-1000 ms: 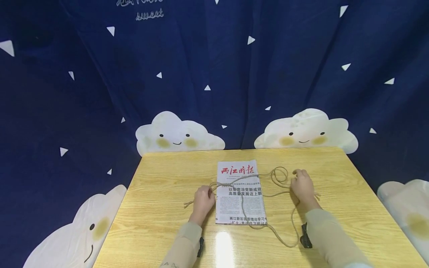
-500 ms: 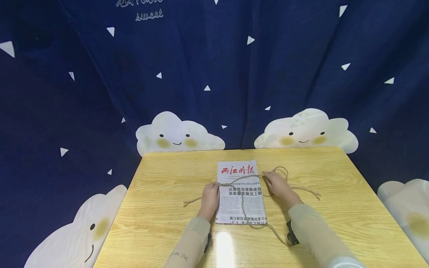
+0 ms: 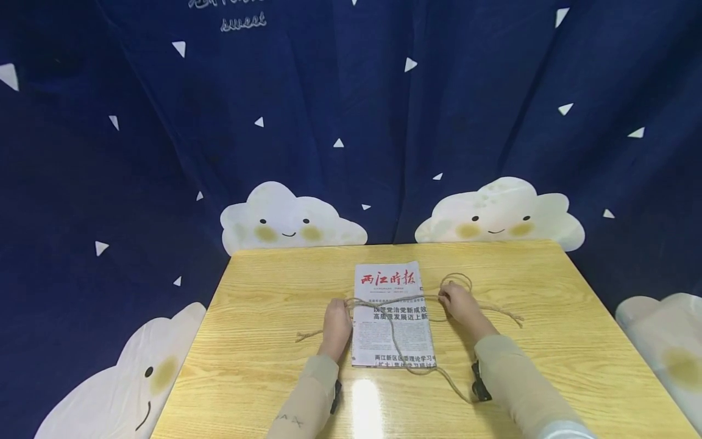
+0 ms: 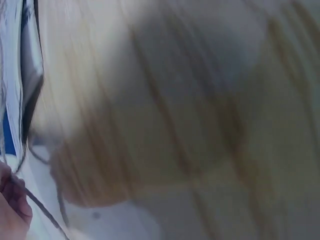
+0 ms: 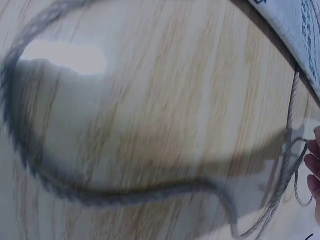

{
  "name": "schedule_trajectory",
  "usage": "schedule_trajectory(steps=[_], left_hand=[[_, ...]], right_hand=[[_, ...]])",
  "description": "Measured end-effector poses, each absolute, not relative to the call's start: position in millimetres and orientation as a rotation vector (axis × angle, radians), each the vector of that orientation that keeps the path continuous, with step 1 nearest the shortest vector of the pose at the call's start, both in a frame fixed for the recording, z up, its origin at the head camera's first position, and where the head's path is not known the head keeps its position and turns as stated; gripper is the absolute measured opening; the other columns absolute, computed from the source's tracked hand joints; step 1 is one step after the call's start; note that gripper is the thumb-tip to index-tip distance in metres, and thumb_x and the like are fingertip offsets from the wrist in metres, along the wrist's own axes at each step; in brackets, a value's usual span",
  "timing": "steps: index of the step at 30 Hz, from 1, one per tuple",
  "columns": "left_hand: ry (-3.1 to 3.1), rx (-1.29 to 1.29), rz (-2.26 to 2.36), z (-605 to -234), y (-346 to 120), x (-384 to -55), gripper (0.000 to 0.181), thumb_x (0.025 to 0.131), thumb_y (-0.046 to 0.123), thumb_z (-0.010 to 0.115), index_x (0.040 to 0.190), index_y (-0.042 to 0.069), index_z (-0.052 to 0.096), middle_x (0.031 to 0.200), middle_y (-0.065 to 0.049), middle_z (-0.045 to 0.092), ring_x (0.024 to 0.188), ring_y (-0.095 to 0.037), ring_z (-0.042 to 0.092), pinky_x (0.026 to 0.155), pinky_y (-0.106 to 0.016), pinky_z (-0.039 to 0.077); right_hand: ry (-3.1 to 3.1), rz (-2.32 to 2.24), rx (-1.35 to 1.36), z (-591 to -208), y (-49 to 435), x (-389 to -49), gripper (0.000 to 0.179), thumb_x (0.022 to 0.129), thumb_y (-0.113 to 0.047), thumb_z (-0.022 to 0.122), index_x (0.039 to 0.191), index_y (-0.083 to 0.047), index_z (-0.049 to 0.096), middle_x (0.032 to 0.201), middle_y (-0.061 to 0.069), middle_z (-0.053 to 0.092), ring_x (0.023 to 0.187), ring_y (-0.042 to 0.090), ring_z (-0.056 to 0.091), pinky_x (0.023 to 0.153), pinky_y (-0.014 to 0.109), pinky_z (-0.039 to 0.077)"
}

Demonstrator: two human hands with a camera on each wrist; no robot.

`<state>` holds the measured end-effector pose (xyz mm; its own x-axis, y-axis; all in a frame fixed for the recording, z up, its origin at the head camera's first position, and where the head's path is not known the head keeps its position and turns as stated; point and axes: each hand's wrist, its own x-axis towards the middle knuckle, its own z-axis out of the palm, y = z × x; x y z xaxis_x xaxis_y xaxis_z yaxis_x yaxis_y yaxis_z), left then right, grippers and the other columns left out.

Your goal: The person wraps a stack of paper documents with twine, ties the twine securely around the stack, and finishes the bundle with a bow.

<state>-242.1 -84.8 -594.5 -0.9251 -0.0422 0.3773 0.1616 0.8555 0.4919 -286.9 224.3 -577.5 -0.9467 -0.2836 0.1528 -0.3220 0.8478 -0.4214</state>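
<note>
Gripping a tan rope (image 3: pixel 408 297) w/ both hands, a person in beige sleeves (image 3: pixel 307 393) works at a wood-grain table (image 3: pixel 263 292). L hand (image 3: pixel 336 326), just beside the L edge of a folded newspaper (image 3: pixel 392 335), has its fingers curled round the rope; whether it touches the paper, can't tell. R hand (image 3: pixel 459 302), a bit off the paper's R edge, pinches the rope btwn thumb & fingers. Newspaper lies flat nr table ctr, red masthead at the far end, black headlines below.

Btwn the hands the rope crosses the paper's upper half; another length bends down over the print, passes the near edge & curves toward the R sleeve. One rope end (image 3: pixel 307 335) lies L of the L hand, the other (image 3: pixel 507 314) R of the R hand; a loose loop (image 3: pixel 465 279) sits by the R fingers. Black devices (image 3: pixel 480 384) are worn at both wrists. Bkgd: navy curtain (image 3: pixel 329 91) w/ white triangles, "sweet" lettering up top & smiling clouds (image 3: pixel 296 216). Glare (image 3: pixel 366 402) marks the tabletop nr the paper's lower edge. L wrist view blurry.
</note>
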Motion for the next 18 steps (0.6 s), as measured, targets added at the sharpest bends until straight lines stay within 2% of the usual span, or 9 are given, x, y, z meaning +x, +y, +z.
schedule_trajectory(steps=[8, 18], left_hand=[[-2.559, 0.053, -0.962, -592, -112, -244, 0.009, 0.087, -0.004, 0.052, 0.084, -0.009, 0.058, 0.081, -0.017, 0.057, 0.074, -0.029, 0.059, 0.062, -0.033, 0.053], [-2.683, 0.151, -0.977, -590, -138, -238, 0.01, 0.089, -0.002, 0.05, 0.085, -0.007, 0.057, 0.081, -0.015, 0.056, 0.073, -0.027, 0.058, 0.061, -0.031, 0.052]], right_hand=[[-2.952, 0.722, 0.482, -580, 236, -284, 0.005, 0.086, -0.005, 0.06, 0.084, -0.002, 0.063, 0.078, 0.007, 0.06, 0.075, 0.025, 0.058, 0.071, 0.042, 0.05], [-2.931, 0.689, 0.502, -583, 243, -281, 0.004, 0.085, -0.004, 0.061, 0.082, -0.001, 0.063, 0.077, 0.008, 0.061, 0.075, 0.027, 0.059, 0.071, 0.044, 0.05]])
